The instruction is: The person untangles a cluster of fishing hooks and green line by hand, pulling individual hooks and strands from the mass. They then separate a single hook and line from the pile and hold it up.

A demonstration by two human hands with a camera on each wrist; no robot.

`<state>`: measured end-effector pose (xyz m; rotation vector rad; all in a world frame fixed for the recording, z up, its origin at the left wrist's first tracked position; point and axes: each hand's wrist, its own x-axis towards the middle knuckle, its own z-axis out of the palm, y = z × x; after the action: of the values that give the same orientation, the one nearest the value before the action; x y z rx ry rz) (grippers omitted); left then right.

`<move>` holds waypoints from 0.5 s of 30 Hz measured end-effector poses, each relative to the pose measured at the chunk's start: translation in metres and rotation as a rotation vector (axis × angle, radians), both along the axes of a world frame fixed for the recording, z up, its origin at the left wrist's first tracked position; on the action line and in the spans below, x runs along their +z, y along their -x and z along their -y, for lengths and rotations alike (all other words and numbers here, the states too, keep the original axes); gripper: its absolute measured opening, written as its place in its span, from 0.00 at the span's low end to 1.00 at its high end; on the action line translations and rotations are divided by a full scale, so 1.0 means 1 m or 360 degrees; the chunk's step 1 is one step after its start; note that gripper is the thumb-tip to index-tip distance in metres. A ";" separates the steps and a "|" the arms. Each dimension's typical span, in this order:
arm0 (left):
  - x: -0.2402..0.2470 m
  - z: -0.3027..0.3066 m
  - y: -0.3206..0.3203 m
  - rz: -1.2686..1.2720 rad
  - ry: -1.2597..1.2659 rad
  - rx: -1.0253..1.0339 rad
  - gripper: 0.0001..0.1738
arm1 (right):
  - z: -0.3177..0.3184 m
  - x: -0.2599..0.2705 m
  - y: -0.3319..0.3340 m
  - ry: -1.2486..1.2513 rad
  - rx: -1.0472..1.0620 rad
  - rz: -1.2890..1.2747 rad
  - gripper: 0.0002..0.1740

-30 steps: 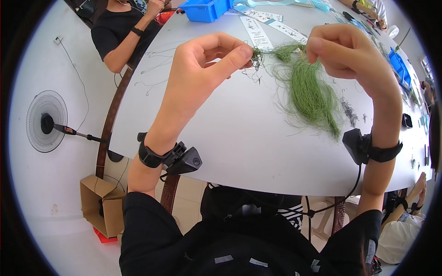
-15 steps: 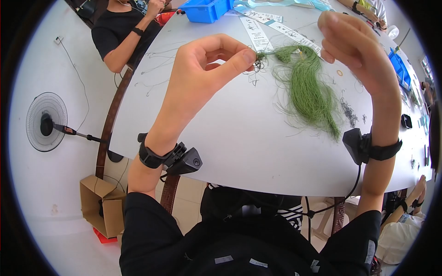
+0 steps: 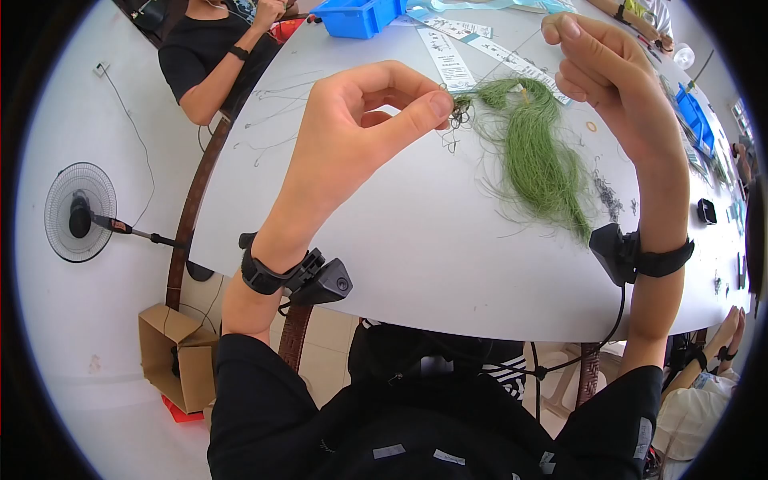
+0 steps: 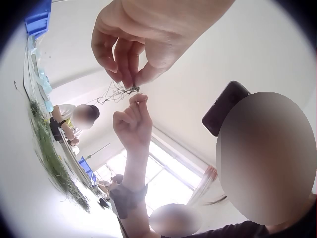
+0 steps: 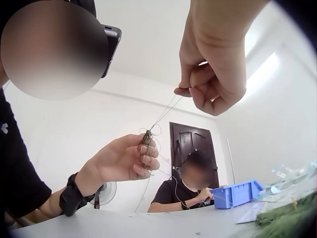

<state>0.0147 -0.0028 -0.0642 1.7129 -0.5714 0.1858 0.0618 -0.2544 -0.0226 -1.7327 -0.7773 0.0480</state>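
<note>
Between thumb and fingertips the left hand (image 3: pixel 360 120) pinches a small tangled dark-green bunch of line with hooks (image 3: pixel 458 110), loops hanging below it. Up and to the right, the right hand (image 3: pixel 612 76) pinches thin strands between thumb and index finger. In the right wrist view these strands (image 5: pixel 166 111) run taut from the bunch (image 5: pixel 147 138) up to the right fingertips. A long bundle of green line (image 3: pixel 540 152) lies on the white table (image 3: pixel 384 264), below and between the hands, touched by neither.
Printed paper strips (image 3: pixel 445 60) lie behind the green bundle, near a blue bin (image 3: pixel 360 18). Loose dark hooks (image 3: pixel 606 196) and a tan ring (image 3: pixel 591 126) are right of it; thin wires (image 3: pixel 268 120) lie at left. Other people sit around the table.
The right hand has moved up and away from the green bundle, and thin strands now stretch between both hands. The left hand, still pinching the bunch, has shifted slightly right.
</note>
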 end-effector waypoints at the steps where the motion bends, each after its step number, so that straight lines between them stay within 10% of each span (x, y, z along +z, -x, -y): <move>1: 0.000 0.000 0.000 -0.0003 0.0004 -0.0002 0.12 | 0.001 0.000 -0.001 0.0011 0.0001 0.0008 0.19; 10: 0.002 0.002 0.004 0.0023 -0.0060 -0.0022 0.10 | -0.016 0.005 0.020 0.0603 -0.0451 0.0361 0.14; 15: 0.004 0.002 0.008 0.0129 -0.0176 -0.0009 0.09 | -0.043 0.005 0.034 0.0585 -0.1019 0.1548 0.06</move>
<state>0.0068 -0.0052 -0.0599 1.8169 -0.6566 0.2236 0.0279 -0.2116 -0.0179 -2.2823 -0.8704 -1.2262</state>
